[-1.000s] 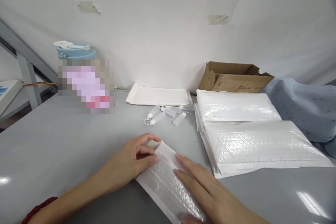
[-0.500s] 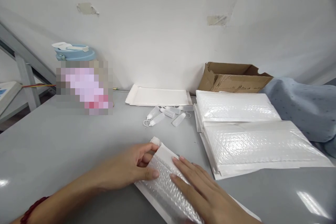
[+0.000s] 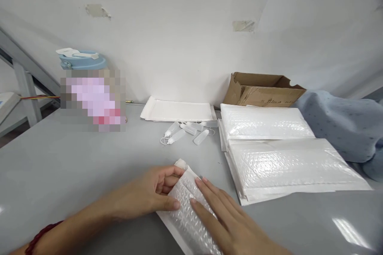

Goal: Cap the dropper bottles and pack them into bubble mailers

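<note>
A white bubble mailer (image 3: pixel 194 215) lies at a slant on the table in front of me, its near end cut off by the bottom of the view. My left hand (image 3: pixel 163 191) grips its left edge near the far end, thumb on top and fingers curled by the edge. Across the mailer's right side my right hand (image 3: pixel 227 219) rests flat, its fingers extended. Just beyond the hands lie several small translucent squeeze bottles (image 3: pixel 202 137) with thin cap loops.
To the right are two stacks of bubble mailers (image 3: pixel 278 163), with a cardboard box (image 3: pixel 266 95) and blue cloth (image 3: pixel 338 123) behind. More white mailers (image 3: pixel 179 110) lie by the wall. A blue-lidded container (image 3: pixel 83 61) and a blurred pink item (image 3: pixel 92 97) stand at left.
Both hands stay on the bubble mailer with almost the same hold. The left fingers have shifted slightly at its far edge, and the whole view has moved a little.
</note>
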The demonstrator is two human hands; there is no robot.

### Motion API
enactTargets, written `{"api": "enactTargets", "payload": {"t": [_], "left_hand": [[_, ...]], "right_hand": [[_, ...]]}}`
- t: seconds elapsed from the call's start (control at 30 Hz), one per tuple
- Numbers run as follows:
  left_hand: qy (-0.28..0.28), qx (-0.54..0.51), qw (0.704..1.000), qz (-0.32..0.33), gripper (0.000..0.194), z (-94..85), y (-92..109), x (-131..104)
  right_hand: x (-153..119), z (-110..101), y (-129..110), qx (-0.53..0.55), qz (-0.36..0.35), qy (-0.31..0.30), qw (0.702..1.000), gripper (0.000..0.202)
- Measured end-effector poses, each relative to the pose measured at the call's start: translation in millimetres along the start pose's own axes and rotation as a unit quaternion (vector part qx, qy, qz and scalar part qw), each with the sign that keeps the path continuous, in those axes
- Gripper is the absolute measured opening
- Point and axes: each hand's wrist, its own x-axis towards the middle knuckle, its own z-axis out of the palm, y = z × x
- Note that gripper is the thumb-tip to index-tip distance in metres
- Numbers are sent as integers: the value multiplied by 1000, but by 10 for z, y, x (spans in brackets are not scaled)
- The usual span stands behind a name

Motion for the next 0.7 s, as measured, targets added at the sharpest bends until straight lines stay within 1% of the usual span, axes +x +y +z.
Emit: {"api": "enactTargets", "payload": {"t": [0.07,0.17,0.3,0.4,0.5,0.57,0.6,0.63,0.7], "left_hand": [[-25,-2,1000,-2,46,21,4,7],[-32,16,999,-9,47,27,-7,8],[-15,49,998,-22,44,30,-16,4],[-4,85,996,-27,44,65,-13,19],[30,136,990,-12,42,122,-37,44],[57,151,987,-3,42,151,-64,56],[61,147,987,-2,42,158,-75,59],[61,138,989,-5,42,161,-82,60],[56,117,991,-16,40,156,-79,60]], "right_hand": [[-3,13,1,6,-7,5,1000,65],[3,-3,-1,5,-15,8,1000,59],[5,29,-7,-24,-27,2,999,55],[-10,122,-13,-52,-31,24,998,48],[-17,167,-8,-73,0,48,996,42],[-9,121,3,-60,6,47,997,41],[-2,79,10,-45,4,39,998,42],[8,29,16,-26,2,30,999,43],[28,-69,23,13,26,19,999,46]]}}
